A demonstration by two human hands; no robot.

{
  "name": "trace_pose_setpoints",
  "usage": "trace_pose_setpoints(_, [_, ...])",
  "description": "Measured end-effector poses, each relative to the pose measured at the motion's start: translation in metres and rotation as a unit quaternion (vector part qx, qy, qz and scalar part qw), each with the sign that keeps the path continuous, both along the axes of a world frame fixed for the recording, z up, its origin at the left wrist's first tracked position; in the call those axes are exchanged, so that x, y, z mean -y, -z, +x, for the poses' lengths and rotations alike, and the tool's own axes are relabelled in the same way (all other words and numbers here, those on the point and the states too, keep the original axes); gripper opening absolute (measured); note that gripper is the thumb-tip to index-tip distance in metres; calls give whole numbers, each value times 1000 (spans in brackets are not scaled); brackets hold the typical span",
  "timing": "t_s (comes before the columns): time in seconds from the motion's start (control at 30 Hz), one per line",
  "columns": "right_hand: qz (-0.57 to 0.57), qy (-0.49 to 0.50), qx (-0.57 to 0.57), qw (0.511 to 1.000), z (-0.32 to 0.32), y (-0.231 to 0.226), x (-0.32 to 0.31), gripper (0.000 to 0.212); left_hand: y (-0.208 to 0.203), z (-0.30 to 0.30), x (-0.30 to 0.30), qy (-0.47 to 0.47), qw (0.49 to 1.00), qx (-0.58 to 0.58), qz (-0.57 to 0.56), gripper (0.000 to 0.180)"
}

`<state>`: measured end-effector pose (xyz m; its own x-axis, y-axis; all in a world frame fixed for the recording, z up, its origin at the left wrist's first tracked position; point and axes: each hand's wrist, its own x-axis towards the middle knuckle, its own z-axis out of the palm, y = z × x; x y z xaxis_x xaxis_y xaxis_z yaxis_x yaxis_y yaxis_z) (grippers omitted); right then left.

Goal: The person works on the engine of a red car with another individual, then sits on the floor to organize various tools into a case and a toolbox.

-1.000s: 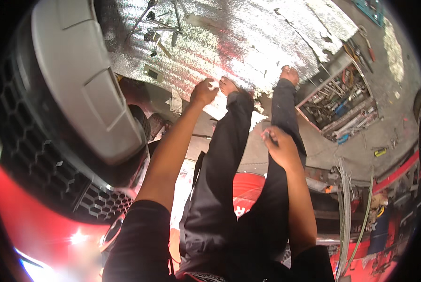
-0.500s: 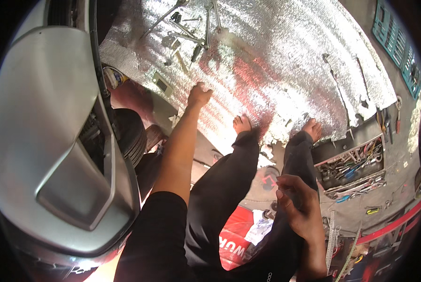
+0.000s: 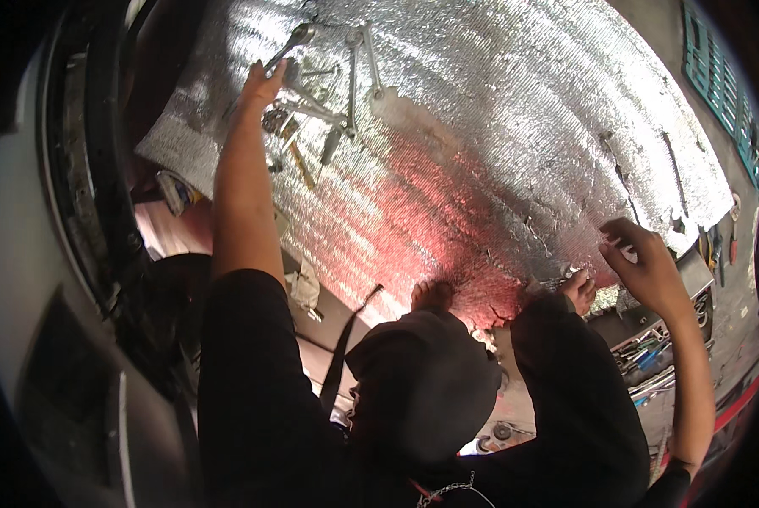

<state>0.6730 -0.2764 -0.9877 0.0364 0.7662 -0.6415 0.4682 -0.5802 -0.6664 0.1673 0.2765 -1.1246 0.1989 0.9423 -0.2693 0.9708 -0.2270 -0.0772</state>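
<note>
My left hand (image 3: 265,83) reaches out to the far left of the silver foil sheet (image 3: 515,102), its fingers round the handle of a ratchet wrench (image 3: 301,35). The ratchet lies slanted on the foil, its head beyond my fingers. Close by are two long spanners, one the right-hand spanner (image 3: 372,59), crossed smaller tools (image 3: 316,110), and a hammer-like tool with a yellowish handle (image 3: 301,165). My right hand (image 3: 646,264) hovers near the sheet's lower right edge. Its fingers are loosely curved and apart, with nothing visible in them.
Grey car bodywork (image 3: 24,254) rises along the left. A teal tool case (image 3: 722,85) lies at the far right. Below my right hand sits a metal toolbox (image 3: 650,334) holding several tools. My bare feet, one the left foot (image 3: 432,295), rest on the foil's near edge.
My body has leaned forward. My left hand has gone farther out and left, onto the ratchet wrench. The right hand has moved forward and right, over the foil's edge.
</note>
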Motion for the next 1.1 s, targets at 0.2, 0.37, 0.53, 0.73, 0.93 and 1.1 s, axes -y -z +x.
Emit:
trace_pose_setpoints(0.2, [-118,-6,35,992,-1,-1,71,31,34,61,15,-38,992,-120,5,83])
trace_pose_setpoints(0.37, [-141,64,13,988,-37,2,118,32,3,75,11,83,974,-194,-77,64])
trace_pose_setpoints(0.53, [-89,26,-9,996,-77,-21,130,35,27,124,66,250,965,24,70,37])
trace_pose_setpoints(0.73, [125,18,60,990,-84,8,79,40,-25,127,127,344,918,163,111,34])
trace_pose_setpoints(0.93, [209,172,11,963,-94,4,31,61,-140,298,220,267,931,236,-75,52])
trace_pose_setpoints(1.1, [314,326,190,871,-107,8,30,80,-184,406,342,194,754,485,-399,49])
